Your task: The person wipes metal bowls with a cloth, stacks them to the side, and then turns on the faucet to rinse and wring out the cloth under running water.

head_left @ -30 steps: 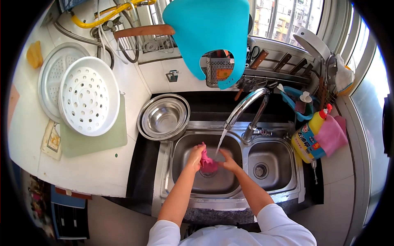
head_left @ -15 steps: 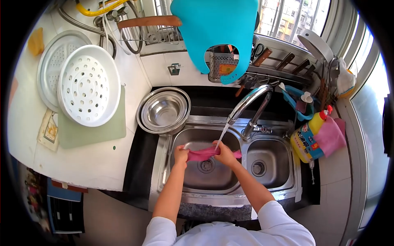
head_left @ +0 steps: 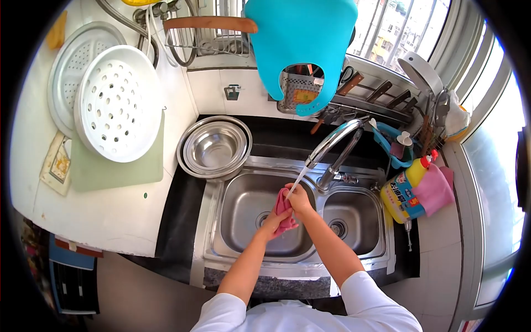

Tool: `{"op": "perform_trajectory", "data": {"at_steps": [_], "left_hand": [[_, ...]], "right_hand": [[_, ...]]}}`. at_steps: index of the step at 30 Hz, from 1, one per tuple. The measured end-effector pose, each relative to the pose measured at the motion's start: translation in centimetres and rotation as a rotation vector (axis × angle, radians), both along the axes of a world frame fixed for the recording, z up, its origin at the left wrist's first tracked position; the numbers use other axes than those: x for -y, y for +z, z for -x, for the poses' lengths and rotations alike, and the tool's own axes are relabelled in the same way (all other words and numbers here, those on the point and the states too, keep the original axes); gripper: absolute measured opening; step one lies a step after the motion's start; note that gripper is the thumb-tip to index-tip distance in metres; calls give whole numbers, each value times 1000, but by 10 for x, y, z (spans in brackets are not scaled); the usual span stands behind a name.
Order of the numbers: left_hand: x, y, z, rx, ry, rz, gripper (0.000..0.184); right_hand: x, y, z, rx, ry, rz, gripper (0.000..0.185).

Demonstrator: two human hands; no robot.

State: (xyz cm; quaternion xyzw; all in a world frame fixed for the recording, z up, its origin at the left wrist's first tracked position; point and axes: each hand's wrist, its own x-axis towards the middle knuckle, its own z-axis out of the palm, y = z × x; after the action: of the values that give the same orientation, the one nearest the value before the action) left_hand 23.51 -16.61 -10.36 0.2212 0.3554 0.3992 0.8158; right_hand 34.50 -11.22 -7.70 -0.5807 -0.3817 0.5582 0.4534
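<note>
A wet pink cloth (head_left: 284, 203) is bunched between my two hands over the large sink basin (head_left: 238, 210). My left hand (head_left: 275, 223) is closed on its lower part, and my right hand (head_left: 299, 199) grips its upper end. Water runs from the chrome faucet (head_left: 337, 141) in a thin stream onto the cloth and my right hand. The basin's drain (head_left: 262, 219) shows just left of the cloth.
Nested steel bowls (head_left: 214, 145) stand behind the sink's left corner. The small basin (head_left: 354, 216) lies to the right. Beyond it are a yellow detergent bottle (head_left: 399, 193) draped with another pink cloth (head_left: 434, 190) and a blue basket (head_left: 390, 145). A blue bib (head_left: 301, 39) hangs above.
The cloth was stretched sideways between my hands and is now gathered together. My left hand has moved right and down, close to my right hand. The view has shifted slightly.
</note>
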Motion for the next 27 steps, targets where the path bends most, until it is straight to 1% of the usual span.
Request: {"op": "perform_trajectory", "data": {"at_steps": [1, 3, 4, 5, 6, 7, 8, 10, 11, 12, 13, 14, 15, 17, 18, 20, 21, 23, 24, 25, 26, 27], "left_hand": [[-4, -10, 1, 0, -6, -1, 37], [-13, -27, 4, 1, -18, 109, 26], [-15, -31, 4, 3, -28, 107, 26], [-19, -33, 3, 58, -22, 212, 25], [-23, -33, 2, 112, -18, 315, 24], [-26, -34, 0, 113, -31, 309, 24], [-30, -35, -2, 117, -40, 344, 22], [-40, -40, -6, 122, -61, 376, 20], [-45, -45, -8, 162, 36, 422, 16], [-50, -48, -9, 202, 135, 468, 13], [-52, -47, -8, 204, 127, 468, 13], [-55, -47, -7, 228, 171, 486, 13], [-58, -45, -7, 249, 216, 504, 14], [-59, -29, -7, 250, 215, 536, 14], [-58, -23, -5, 294, 180, 507, 14], [-54, -12, 0, 333, 148, 474, 14], [-51, -6, 1, 350, 116, 497, 15], [-46, 0, 5, 366, 88, 516, 17], [-42, 1, 7, 446, 22, 500, 21], [-38, 3, 9, 526, -43, 481, 26], [-33, 4, 8, 605, -86, 476, 26], [-27, 10, 7, 600, -80, 472, 26]], "right_hand": [[-1, -3, -1, 0, -6, -1, 34], [3, -4, -6, -98, 79, 58, 37], [4, 1, -12, 19, 120, 109, 36], [8, 6, -20, 21, 109, 106, 36], [12, 11, -31, 121, 161, 146, 34], [16, 14, -43, 222, 210, 188, 32], [20, 9, -57, 213, 163, 168, 28], [22, -12, -100, 260, 0, 114, 27], [22, -18, -122, 269, -143, 123, 27], [23, -17, -142, 306, -239, 43, 29], [20, -21, -158, 441, -419, -37, 35], [16, -23, -175, 511, -495, -36, 42], [5, -44, -197, 687, -569, -144, 46], [5, -9, -183, 550, -623, -253, 53], [7, 2, -181, 547, -626, -251, 53], [11, 18, -179, 466, -408, -83, 59], [17, 24, -171, 462, -406, -85, 59], [34, 25, -150, 488, -429, -245, 60], [35, 13, -145, 367, -479, -318, 61], [41, 9, -133, 246, -497, -293, 62], [46, 3, -116, 124, -516, -265, 63], [50, 3, -95, -58, -438, -140, 67]]}}
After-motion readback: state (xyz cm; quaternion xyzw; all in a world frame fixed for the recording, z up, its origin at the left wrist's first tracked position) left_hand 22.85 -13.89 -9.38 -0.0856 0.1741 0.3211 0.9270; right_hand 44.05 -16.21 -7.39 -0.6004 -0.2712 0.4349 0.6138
